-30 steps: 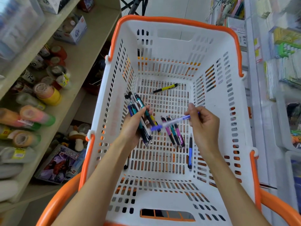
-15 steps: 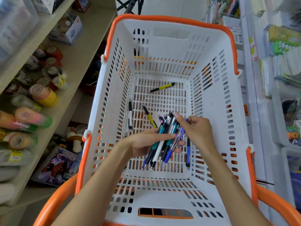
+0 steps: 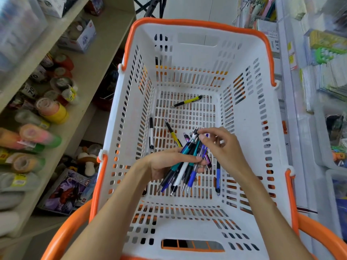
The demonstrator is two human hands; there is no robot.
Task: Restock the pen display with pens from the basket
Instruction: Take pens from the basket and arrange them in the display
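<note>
From my head camera, I am looking down into the white basket (image 3: pixel 249 128) with its orange rim. My left hand (image 3: pixel 165 164) is lying palm up over the basket floor, fingers curling round a bundle of pens (image 3: pixel 185 164) in teal, blue, white and purple, tips pointing toward seven o'clock. My right hand (image 3: pixel 223 145) is sitting at two o'clock from the left one, thumb and forefinger pinching the top ends of that bundle. Loose on the basket floor are lying a yellow-and-black pen (image 3: pixel 187 101) at twelve o'clock from my hands, a white-and-black pen (image 3: pixel 151 136) and another yellow pen (image 3: pixel 172 133) at ten o'clock, and a blue pen (image 3: pixel 217 177) just right of the bundle. A shelf (image 3: pixel 93 59) with tape rolls (image 3: pixel 54 109) is running along the nine o'clock side.
</note>
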